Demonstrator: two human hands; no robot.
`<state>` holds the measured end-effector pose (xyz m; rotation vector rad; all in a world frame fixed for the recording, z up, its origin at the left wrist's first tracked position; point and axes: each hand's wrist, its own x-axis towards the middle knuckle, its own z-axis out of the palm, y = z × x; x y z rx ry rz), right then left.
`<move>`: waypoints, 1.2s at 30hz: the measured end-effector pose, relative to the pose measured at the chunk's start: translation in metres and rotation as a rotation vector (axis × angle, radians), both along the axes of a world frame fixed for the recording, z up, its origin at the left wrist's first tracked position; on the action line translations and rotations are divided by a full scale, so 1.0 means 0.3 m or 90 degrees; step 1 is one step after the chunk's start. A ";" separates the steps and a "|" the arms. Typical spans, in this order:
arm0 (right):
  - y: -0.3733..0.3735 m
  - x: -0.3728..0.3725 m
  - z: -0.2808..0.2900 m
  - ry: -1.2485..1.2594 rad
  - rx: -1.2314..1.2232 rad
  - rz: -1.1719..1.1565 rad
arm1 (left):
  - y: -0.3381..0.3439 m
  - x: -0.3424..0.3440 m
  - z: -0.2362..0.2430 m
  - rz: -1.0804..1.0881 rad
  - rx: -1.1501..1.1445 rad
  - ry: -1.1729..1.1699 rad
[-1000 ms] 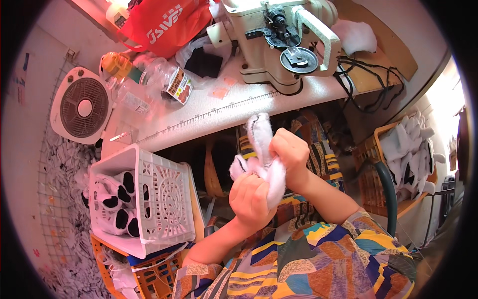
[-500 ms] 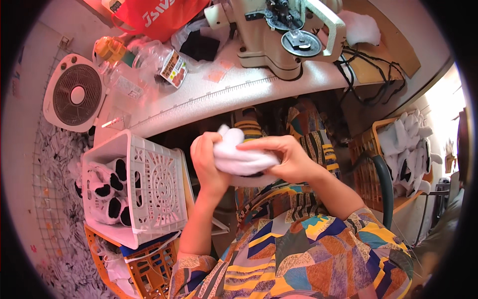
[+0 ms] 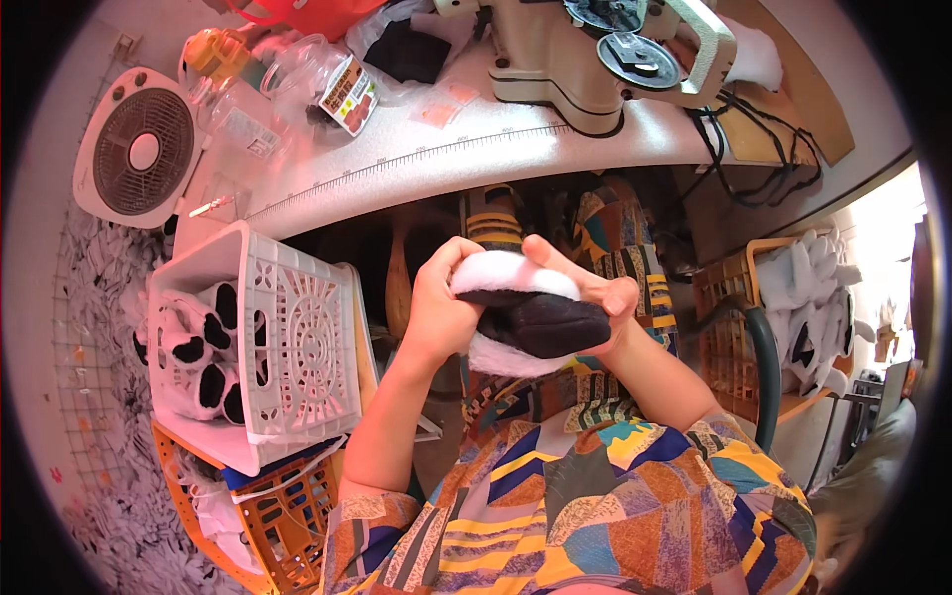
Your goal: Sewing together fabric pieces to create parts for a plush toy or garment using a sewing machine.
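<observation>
Both of my hands hold a small plush piece (image 3: 521, 309) of white fur with a black patch, just above my lap. My left hand (image 3: 436, 302) grips its left end, thumb on top of the white fur. My right hand (image 3: 595, 297) wraps around its right side, fingers curled over the black part. The piece lies roughly level between my hands, below the edge of the white worktable (image 3: 476, 159).
A white plastic crate (image 3: 297, 337) with several black-and-white plush pieces stands at my left on an orange crate (image 3: 288, 506). A sewing machine (image 3: 595, 50), bottles and a small fan (image 3: 139, 149) are on or beside the table. An orange basket of white fur pieces (image 3: 803, 288) sits at right.
The plush piece came down from upright in front of the table edge to level near my lap, and its black side now shows. My view tilted downward.
</observation>
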<state>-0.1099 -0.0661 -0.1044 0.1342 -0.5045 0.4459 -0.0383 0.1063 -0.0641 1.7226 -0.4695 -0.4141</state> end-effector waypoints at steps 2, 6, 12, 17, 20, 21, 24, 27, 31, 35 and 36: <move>-0.014 -0.005 -0.009 0.013 -0.057 -0.033 | 0.012 -0.006 0.012 0.013 -0.003 0.003; -0.062 0.001 -0.033 0.028 -0.259 -0.150 | 0.002 -0.029 0.061 0.049 0.054 -0.111; -0.018 0.080 0.036 0.044 -1.204 -0.931 | -0.082 -0.179 0.098 -0.007 0.158 -0.721; -0.003 0.042 0.105 -0.187 -1.303 -1.160 | -0.060 -0.145 0.101 0.153 0.319 -0.882; 0.037 -0.005 0.169 -0.406 -1.199 -1.155 | -0.043 -0.132 0.090 0.183 0.320 -0.901; 0.045 -0.005 0.170 -0.457 -1.204 -1.185 | -0.045 -0.133 0.095 0.178 0.303 -0.900; 0.031 0.013 0.159 -0.468 -1.126 -1.247 | -0.047 -0.150 0.074 0.183 0.272 -0.974; 0.034 0.034 0.152 -0.418 -1.106 -1.302 | -0.067 -0.171 0.085 0.184 0.250 -0.951; 0.045 0.048 0.154 -0.252 -1.168 -1.318 | -0.082 -0.195 0.078 0.132 0.223 -0.868; 0.039 0.075 0.163 -0.205 -1.116 -1.380 | -0.099 -0.217 0.067 0.100 0.174 -0.828; 0.033 0.083 0.165 -0.223 -1.082 -1.399 | -0.101 -0.219 0.066 0.099 0.160 -0.827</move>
